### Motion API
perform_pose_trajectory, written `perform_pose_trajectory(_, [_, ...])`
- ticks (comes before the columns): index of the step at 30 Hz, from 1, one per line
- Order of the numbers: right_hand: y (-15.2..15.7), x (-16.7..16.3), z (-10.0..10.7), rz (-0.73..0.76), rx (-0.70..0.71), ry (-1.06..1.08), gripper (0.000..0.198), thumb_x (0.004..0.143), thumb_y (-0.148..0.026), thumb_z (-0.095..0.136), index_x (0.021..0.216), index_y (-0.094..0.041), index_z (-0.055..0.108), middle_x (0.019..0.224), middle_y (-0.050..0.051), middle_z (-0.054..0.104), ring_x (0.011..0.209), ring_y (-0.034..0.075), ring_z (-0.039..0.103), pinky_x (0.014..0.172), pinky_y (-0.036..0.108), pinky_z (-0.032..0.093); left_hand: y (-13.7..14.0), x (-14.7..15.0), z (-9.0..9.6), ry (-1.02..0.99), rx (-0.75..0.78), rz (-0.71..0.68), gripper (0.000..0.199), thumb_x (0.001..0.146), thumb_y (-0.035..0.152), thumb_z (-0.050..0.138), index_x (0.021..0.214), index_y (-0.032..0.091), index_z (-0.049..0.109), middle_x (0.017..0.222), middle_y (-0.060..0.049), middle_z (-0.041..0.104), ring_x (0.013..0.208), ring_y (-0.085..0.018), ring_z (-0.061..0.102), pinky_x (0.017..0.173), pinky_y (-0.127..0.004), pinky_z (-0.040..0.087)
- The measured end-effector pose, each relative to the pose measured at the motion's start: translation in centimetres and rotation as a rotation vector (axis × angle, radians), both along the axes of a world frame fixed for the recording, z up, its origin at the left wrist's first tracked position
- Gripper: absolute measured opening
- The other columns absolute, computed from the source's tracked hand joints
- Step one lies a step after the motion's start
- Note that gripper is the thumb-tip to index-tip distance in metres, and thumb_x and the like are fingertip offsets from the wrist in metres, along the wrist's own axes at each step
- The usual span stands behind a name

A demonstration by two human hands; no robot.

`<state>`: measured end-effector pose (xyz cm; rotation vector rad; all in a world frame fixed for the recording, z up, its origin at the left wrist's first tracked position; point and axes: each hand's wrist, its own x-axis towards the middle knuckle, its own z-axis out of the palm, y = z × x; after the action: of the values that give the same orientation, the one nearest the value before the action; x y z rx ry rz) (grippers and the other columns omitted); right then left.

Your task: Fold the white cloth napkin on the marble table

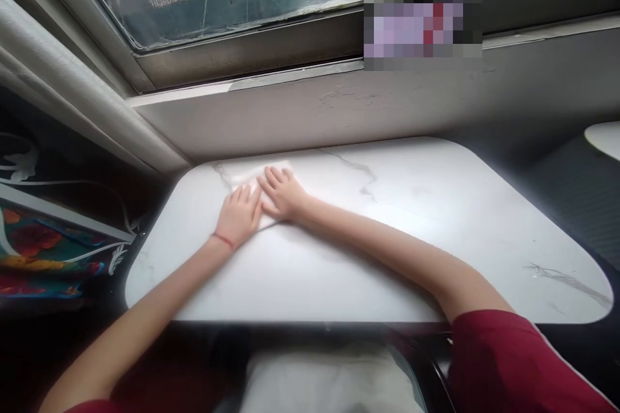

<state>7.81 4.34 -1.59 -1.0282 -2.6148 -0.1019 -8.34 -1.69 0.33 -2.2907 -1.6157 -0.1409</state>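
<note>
Both my arms reach over a white marble-patterned table (358, 284), toward its back left part. My left hand (239, 214), with a thin red band at the wrist, lies flat with its fingers stretched out. Right beside it, my right hand (283, 193) rests palm down with its fingers spread. Under the two hands is a thin white sheet (246, 177), flat against the tabletop. Whether it is cloth or paper I cannot tell, and most of it is covered by my hands.
Behind the table run a grey wall (310, 110) and a window frame (252, 61). To the left stand a white rack (62, 210) and a colourful patterned fabric (48, 258). Another white surface (605, 139) shows at the right edge. A pale cushion-like thing (329, 381) sits below the front edge.
</note>
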Motion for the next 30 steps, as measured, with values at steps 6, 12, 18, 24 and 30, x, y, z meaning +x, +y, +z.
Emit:
perform_pose_trajectory(6, [-9.5,2.0,-0.1,-0.055,0.061,-0.092,0.070,0.097,-0.042,0.040,0.148,0.006,0.039,0.152,0.034,0.038,0.140,0.046,0.037,0.110,0.064,0.030,-9.3,2.5,-0.7,0.098,0.176,-0.123,0.042,0.096,0.021,0.039,0.129,0.006,0.062,0.130,-0.021,0.064,0.121,-0.034,0.060,0.097,-0.043,0.050])
perform_pose_trajectory(12, [-14.5,1.1,0.3,-0.005,0.142,-0.184,0.066,0.094,-0.037,0.043,0.141,0.009,0.047,0.145,0.033,0.049,0.134,0.047,0.043,0.108,0.064,0.035,-14.2,3.4,0.6,0.125,0.142,-0.128,0.039,0.088,0.014,0.045,0.121,0.003,0.063,0.127,-0.023,0.064,0.119,-0.035,0.058,0.100,-0.044,0.047])
perform_pose_trajectory(18, [-6.3,3.4,0.5,0.136,0.058,-0.090,0.074,0.094,-0.046,0.040,0.145,0.006,0.042,0.154,0.033,0.037,0.144,0.046,0.032,0.112,0.065,0.026,-7.1,4.2,0.6,0.060,0.036,-0.093,0.038,0.085,0.017,0.045,0.117,0.006,0.062,0.117,-0.022,0.064,0.114,-0.035,0.058,0.103,-0.047,0.044])
perform_pose_trajectory(24, [3.1,8.7,-0.2,0.004,0.027,-0.046,0.070,0.096,-0.045,0.039,0.147,0.003,0.041,0.155,0.034,0.033,0.144,0.044,0.031,0.109,0.061,0.025,4.2,8.3,-0.2,-0.098,-0.049,-0.184,0.047,0.084,0.020,0.045,0.128,0.005,0.054,0.140,-0.023,0.053,0.133,-0.034,0.045,0.114,-0.048,0.032])
perform_pose_trajectory(30, [5.8,11.7,0.4,-0.194,0.071,-0.070,0.054,0.095,-0.039,0.040,0.137,-0.008,0.053,0.139,0.027,0.051,0.120,0.038,0.046,0.097,0.049,0.032,9.4,10.3,-1.3,-0.290,-0.097,-0.290,0.047,0.090,0.024,0.040,0.134,0.007,0.050,0.141,-0.019,0.054,0.134,-0.028,0.047,0.114,-0.043,0.034])
